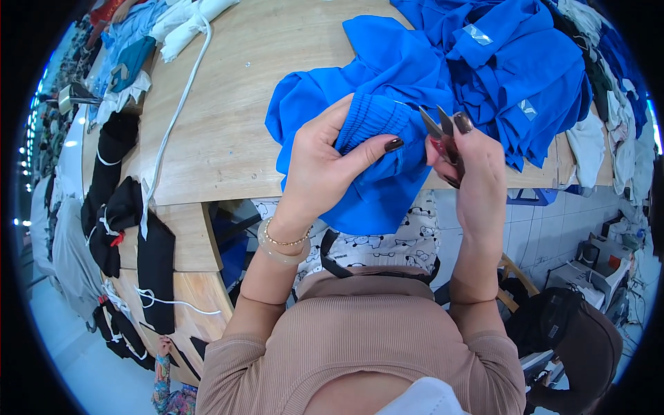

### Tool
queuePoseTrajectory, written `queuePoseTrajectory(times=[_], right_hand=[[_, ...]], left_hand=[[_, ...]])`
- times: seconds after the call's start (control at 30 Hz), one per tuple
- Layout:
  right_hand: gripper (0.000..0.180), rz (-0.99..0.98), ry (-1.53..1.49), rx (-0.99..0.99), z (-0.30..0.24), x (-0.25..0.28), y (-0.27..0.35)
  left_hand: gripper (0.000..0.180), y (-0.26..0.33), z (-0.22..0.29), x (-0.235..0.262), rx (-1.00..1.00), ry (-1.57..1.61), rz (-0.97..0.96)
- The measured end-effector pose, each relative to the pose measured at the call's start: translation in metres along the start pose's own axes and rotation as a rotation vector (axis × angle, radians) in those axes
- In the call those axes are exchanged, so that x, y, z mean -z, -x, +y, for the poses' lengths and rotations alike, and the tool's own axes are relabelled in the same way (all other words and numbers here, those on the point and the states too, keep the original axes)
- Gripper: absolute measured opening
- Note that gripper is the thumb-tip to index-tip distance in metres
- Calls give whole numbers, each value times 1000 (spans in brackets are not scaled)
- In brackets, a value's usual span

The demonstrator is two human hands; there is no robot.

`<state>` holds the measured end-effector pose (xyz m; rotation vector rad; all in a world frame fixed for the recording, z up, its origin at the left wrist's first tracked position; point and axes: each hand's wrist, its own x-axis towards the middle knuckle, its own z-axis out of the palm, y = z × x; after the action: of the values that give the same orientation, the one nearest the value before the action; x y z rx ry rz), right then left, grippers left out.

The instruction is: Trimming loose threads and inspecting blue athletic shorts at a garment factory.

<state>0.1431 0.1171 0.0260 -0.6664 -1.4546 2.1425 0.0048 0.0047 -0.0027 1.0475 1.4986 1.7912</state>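
Observation:
My left hand (pixel 321 162) is closed on the gathered elastic edge of a blue garment (pixel 394 72), its thumb pressed on the ruched band (pixel 377 119). The rest of the garment spreads over the table and hangs down over its near edge. In my right hand (pixel 477 166) is a pair of small thread snips (pixel 440 131) with red on the grip. The two blades are apart and point up and left, close beside the ruched band. My fingers hide part of the snips' handle.
A pile of blue garments (pixel 519 76) with bits of clear tape lies at the right of the wooden table (pixel 228 117). A white cord (pixel 181 104) runs along the left. Black rolled fabric bundles (pixel 156 277) lie lower left. Another person's hand (pixel 164 346) shows at bottom left.

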Motion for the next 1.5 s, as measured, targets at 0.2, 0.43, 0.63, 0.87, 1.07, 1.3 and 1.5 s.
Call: queuePoseTrajectory(times=[0.2, 0.43, 0.63, 0.87, 1.07, 1.3, 1.5], right_hand=[[35, 130, 587, 246, -2, -4, 9], [31, 168, 756, 277, -5, -7, 12], [32, 173, 832, 289, -9, -9, 12], [31, 168, 746, 340, -1, -9, 9], [34, 99, 550, 209, 1, -8, 5], [30, 23, 190, 101, 4, -4, -4], [22, 25, 290, 177, -7, 1, -14]], left_hand=[[24, 2, 2, 2, 59, 18, 14], [19, 0, 4, 1, -26, -31, 17], [19, -1, 4, 2, -77, -150, 20], [19, -1, 2, 0, -89, -83, 39], [18, 1, 7, -1, 9, 21, 62], [18, 2, 3, 1, 6, -81, 25], [17, -6, -1, 2, -152, -122, 22]])
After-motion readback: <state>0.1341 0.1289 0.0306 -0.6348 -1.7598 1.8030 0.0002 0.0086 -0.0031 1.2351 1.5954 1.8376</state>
